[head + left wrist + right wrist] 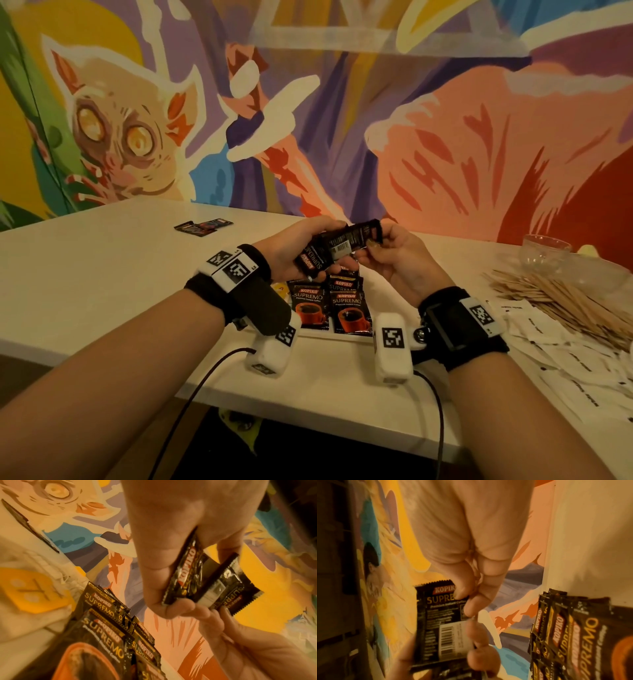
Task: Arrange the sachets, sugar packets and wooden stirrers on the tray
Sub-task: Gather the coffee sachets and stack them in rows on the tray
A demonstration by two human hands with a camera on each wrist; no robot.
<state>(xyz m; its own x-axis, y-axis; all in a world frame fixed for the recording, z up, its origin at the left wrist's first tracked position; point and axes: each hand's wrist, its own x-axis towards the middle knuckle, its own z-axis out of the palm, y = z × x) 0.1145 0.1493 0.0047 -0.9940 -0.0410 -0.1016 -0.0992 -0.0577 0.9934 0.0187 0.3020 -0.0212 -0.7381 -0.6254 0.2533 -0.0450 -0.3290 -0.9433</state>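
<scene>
Both hands are raised above the table with black Kopiko coffee sachets between them. My left hand grips a small stack of sachets. My right hand pinches the top end of one sachet, barcode side showing. Below the hands, several more sachets lie in overlapping rows on the white tray. Wooden stirrers lie heaped at the right, with white sugar packets spread in front of them.
A few loose sachets lie at the far left of the white table. A glass bowl stands behind the stirrers. A yellow tag lies left of the tray. A painted wall runs along the table's back.
</scene>
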